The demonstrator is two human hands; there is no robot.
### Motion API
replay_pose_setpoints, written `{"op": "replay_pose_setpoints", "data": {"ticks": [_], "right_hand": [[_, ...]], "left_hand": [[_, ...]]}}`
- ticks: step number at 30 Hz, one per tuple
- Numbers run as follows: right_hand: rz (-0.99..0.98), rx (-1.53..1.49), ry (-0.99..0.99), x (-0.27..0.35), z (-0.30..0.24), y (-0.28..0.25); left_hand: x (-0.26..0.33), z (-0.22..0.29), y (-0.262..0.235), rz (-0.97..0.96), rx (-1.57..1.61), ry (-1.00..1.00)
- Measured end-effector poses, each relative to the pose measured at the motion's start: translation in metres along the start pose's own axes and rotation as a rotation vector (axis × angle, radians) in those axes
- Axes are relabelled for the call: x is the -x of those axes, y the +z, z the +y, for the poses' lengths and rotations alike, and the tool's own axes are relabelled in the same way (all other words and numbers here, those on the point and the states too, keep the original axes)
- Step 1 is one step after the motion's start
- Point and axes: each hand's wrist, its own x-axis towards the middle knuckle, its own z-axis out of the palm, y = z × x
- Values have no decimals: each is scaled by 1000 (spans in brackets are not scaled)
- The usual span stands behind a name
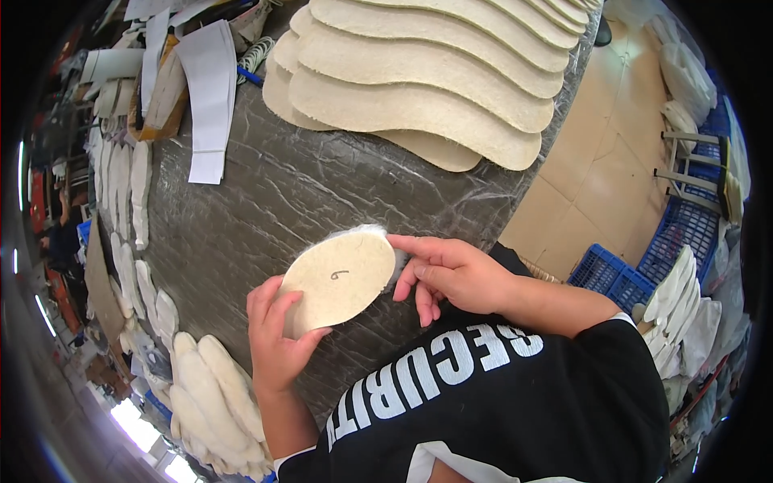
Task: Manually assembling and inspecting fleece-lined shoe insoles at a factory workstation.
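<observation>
A cream insole (pixel 342 282) with a white fluffy edge is held over the dark table in front of me. It looks short and oval from this angle, and a small handwritten mark shows on its upper face. My left hand (pixel 280 326) grips it at its lower left end, thumb on the near edge and fingers at the far side. At the opposite end, the stretched forefinger of my right hand (pixel 455 278) touches the fluffy edge. The other fingers of that hand are loosely bent and apart, with nothing in them.
Overlapping cream insoles (pixel 419 88) lie in rows across the table's far side (pixel 241 209). White paper strips (pixel 211 97) rest at the back left. More insoles (pixel 213 394) are heaped at the left edge. Blue crates (pixel 612 274) and a metal-legged stool (pixel 696 173) stand on the right.
</observation>
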Motion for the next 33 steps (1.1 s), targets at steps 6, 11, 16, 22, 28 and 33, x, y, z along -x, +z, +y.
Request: {"op": "replay_pose_setpoints", "data": {"ticks": [6, 11, 16, 22, 28, 33], "right_hand": [[5, 20, -42, 0, 2, 0], [7, 40, -54, 1, 2, 1], [25, 14, -44, 1, 4, -1], [39, -14, -58, 0, 6, 2], [264, 1109, -599, 3, -14, 14], [97, 1617, -684, -16, -35, 21]], "left_hand": [[-1, -1, 2, -24, -23, -10], [-1, 0, 3, -26, -47, -29], [-3, 0, 6, -30, -43, -42], [-1, 0, 8, -30, -24, -67], [-1, 16, 17, -7, 1, -88], [-8, 38, 25, -13, -40, -23]]}}
